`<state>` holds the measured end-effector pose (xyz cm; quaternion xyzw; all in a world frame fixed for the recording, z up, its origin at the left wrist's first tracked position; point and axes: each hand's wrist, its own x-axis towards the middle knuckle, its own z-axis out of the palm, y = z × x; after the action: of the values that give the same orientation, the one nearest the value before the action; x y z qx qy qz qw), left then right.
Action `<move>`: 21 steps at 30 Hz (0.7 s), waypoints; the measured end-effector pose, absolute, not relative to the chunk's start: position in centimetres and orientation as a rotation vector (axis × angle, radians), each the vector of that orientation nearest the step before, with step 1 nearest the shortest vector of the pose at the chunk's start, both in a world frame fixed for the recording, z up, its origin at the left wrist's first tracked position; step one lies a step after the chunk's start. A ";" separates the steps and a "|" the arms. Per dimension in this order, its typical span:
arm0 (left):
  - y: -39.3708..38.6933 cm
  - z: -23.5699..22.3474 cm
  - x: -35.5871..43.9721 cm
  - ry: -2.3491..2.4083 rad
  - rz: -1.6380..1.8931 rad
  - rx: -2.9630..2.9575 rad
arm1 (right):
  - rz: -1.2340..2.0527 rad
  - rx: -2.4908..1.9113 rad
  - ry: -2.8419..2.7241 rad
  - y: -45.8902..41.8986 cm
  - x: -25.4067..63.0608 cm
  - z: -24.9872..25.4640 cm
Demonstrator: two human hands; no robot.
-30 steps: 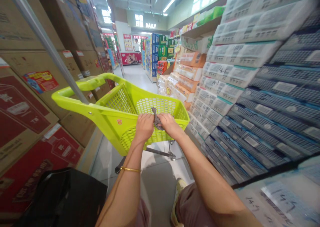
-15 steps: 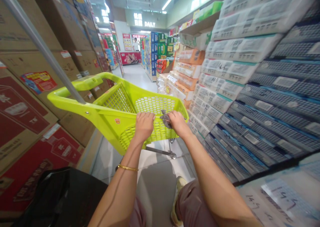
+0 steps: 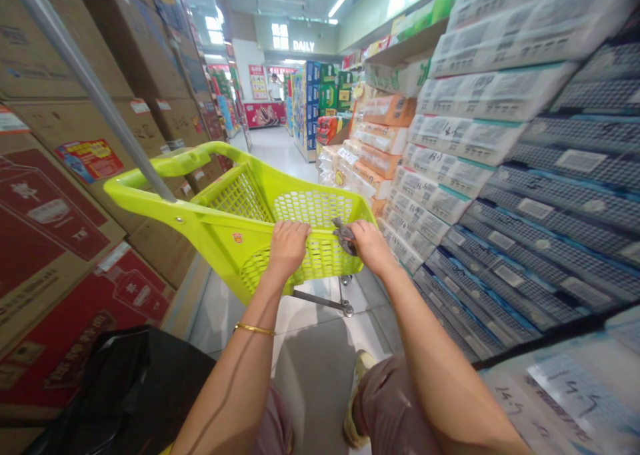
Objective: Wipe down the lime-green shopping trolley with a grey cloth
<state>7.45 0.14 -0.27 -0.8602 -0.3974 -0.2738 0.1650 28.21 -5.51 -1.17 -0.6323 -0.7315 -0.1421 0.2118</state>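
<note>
A bright yellow-green shopping cart [image 3: 215,225] stands sideways in front of me, its handle to the left and its basket empty. My left hand [image 3: 290,245] is closed over the near rim of the basket, fingers curled to the inside. Farther right along the same rim, my right hand [image 3: 371,243] is closed on a crumpled grey cloth [image 3: 344,236], which lies against the basket edge near the front corner. Part of the cloth is hidden beneath the fingers.
Stacked cardboard boxes [image 3: 150,135] line the left side. Wrapped paper packs [image 3: 465,141] rise close on the right. A slanting metal pole [image 3: 95,88] crosses the upper left. A black bag [image 3: 135,388] is at lower left. Beyond the cart, a tiled aisle [image 3: 273,149] leads to a counter.
My right hand with the cloth has slid a little to the right along the rim. My left hand keeps its hold, and the view has shifted slightly.
</note>
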 end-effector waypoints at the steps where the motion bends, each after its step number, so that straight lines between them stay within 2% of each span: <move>1: 0.1 -0.3 7.5 -1.135 -0.781 -2.442 | -0.381 -1.766 -2.013 -5.7 28.6 -1.3; 13: -0.4 -0.3 7.8 -1.165 -0.739 -2.387 | -0.432 -1.702 -2.068 -4.4 21.2 -0.4; 21: 0.1 -0.3 7.5 -1.113 -0.781 -2.441 | -0.372 -1.737 -2.053 -5.3 27.7 -1.0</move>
<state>7.47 0.14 -0.29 -0.8605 -0.3923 -0.2753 0.1727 27.72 -5.31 -0.96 -0.6253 -0.7390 -0.1339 0.2118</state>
